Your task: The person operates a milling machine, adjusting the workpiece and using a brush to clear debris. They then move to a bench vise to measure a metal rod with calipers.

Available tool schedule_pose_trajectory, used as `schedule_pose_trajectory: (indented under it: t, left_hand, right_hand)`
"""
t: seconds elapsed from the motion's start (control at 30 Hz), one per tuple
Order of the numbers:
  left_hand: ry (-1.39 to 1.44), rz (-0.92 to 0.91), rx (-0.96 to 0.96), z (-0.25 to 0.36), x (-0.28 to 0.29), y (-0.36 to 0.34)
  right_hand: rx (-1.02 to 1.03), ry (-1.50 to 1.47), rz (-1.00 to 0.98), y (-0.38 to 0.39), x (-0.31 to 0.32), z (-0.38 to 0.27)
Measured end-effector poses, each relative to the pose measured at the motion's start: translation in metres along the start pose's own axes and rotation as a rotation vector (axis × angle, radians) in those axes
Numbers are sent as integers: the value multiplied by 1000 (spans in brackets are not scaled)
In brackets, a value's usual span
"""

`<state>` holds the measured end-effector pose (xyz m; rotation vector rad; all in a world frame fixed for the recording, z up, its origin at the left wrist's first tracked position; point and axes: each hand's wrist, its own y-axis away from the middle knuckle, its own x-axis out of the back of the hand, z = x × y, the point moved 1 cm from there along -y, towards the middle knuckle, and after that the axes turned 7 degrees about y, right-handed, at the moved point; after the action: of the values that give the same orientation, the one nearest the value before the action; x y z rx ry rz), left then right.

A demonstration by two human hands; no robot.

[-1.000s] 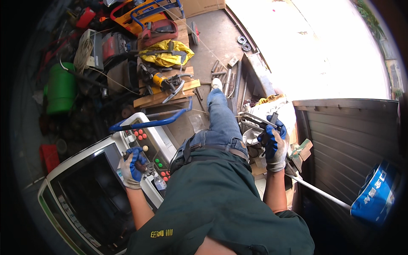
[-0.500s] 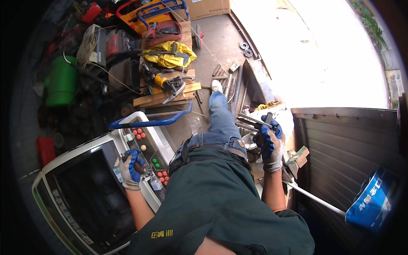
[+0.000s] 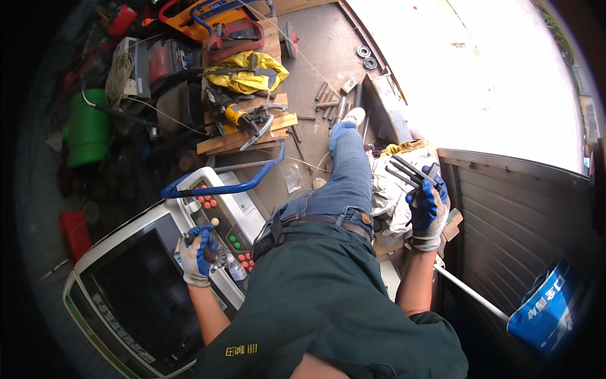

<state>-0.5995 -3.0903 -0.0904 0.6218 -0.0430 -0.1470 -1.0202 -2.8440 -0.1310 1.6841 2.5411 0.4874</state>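
Note:
Both of my hands wear white work gloves with blue coated palms. At the left, my left hand [image 3: 197,256] is closed around a dark object [image 3: 209,255] whose kind I cannot make out, above the control panel of a white arcade-style cabinet [image 3: 218,189]. Over on the right, my right hand [image 3: 430,211] grips several dark metal bars [image 3: 410,170]. Their free ends fan out toward the upper left, and the glove hides the rest. Beneath the bars lies a crumpled white sack [image 3: 390,205].
A blue-handled cart [image 3: 227,187] carries planks, a yellow and black power tool [image 3: 237,115] and a yellow cloth [image 3: 243,74]. Short metal rods [image 3: 327,101] lie around my forward foot. A ribbed metal panel [image 3: 505,208] and a blue bag [image 3: 544,309] stand at the right.
My right hand has moved to the right with the bars, which now stand out against the white sack. My leg has shifted forward and right. The left hand keeps its hold.

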Motion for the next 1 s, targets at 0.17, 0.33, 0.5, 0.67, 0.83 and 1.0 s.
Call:
schedule_pose_trajectory:
  t: [0.17, 0.33, 0.5, 0.67, 0.83, 1.0]
  left_hand:
    - [-64, 26, 56, 17, -31, -28]
    - [-228, -83, 140, 43, -102, -79]
    - [-768, -394, 83, 77, -215, -155]
    - [-551, -913, 182, 110, -377, -226]
    - [-819, -1383, -88, 175, -517, -226]
    - [-1062, -1505, -311, 228, -601, -229]
  right_hand:
    - [-64, -124, 23, -42, 0, 1]
    - [-297, -256, 62, -99, -14, 1]
    - [-379, -197, 73, -166, -24, -10]
    - [-318, 115, -64, -254, -33, -48]
    - [-104, 517, -573, -339, -49, -142]
    - [76, 458, -867, -420, -102, -241]
